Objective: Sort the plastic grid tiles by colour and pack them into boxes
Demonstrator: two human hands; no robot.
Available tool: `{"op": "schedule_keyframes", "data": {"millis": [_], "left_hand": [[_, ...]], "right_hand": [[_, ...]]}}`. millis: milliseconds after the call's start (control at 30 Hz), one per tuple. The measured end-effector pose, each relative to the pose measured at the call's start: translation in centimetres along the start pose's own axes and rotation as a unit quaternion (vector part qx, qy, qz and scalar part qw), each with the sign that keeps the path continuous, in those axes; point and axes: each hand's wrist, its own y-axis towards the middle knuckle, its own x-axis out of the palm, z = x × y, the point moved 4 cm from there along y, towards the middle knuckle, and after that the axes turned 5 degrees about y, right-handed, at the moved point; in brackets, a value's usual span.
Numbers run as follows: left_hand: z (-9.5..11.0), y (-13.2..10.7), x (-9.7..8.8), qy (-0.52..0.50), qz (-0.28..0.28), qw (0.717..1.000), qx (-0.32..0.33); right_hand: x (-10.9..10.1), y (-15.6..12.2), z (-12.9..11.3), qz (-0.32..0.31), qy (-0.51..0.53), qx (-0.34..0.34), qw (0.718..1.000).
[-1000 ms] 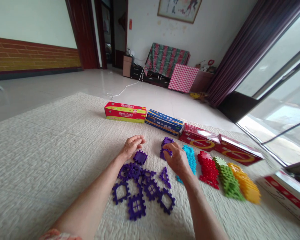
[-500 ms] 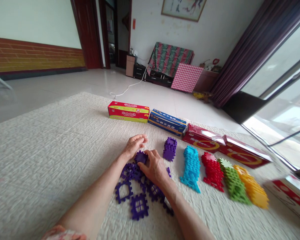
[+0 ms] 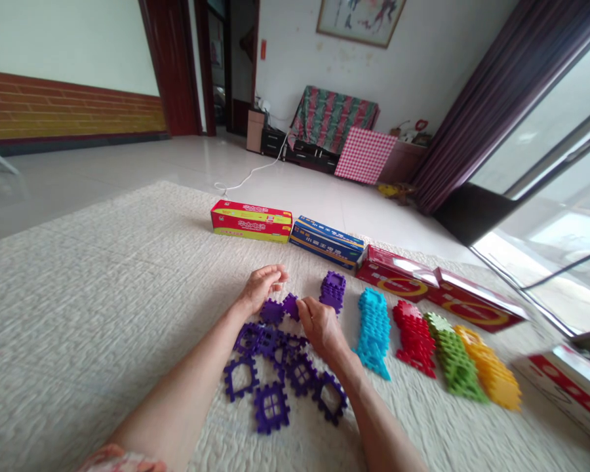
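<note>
My right hand [image 3: 319, 321] pinches a small purple interlocking tile [image 3: 290, 306] between thumb and fingers. Just left of that tile, my left hand [image 3: 263, 288] hovers with its fingers loosely curved and apart from the thumb; nothing shows in it. Under its fingers lies another solid purple tile [image 3: 272, 311]. Nearer to me spreads a loose group of purple tiles, among them a window-pane tile [image 3: 272, 406], an open-frame tile [image 3: 240, 378] and a second open frame [image 3: 330, 398]. Beyond my right hand is a row of overlapping purple tiles [image 3: 332, 292].
Rows of blue tiles [image 3: 373, 331], red tiles [image 3: 414, 337], green tiles [image 3: 455, 364] and yellow tiles [image 3: 491, 370] lie to the right. Behind stand a red-yellow box [image 3: 252, 221], a blue box [image 3: 327, 242] and dark red boxes [image 3: 398, 274]. A white-red box [image 3: 568, 387] sits far right.
My right hand has shifted right and now holds a purple tile away from the pile. The tiles it covered are exposed. My left hand has hardly moved.
</note>
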Motion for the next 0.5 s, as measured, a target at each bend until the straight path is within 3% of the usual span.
{"op": "schedule_keyframes", "data": {"millis": [133, 333, 500], "left_hand": [[-0.1, 0.0, -0.1, 0.001, -0.003, 1.0, 0.008], [-0.2, 0.1, -0.1, -0.007, -0.008, 1.0, 0.009], [-0.1, 0.0, -0.1, -0.002, -0.011, 1.0, 0.009]], "right_hand": [[-1.7, 0.3, 0.6, -0.002, 0.009, -0.024, 1.0], [-7.0, 0.3, 3.1, 0.026, -0.028, 0.011, 0.999], [-7.7, 0.1, 4.1, -0.033, -0.087, 0.009, 0.996]]}}
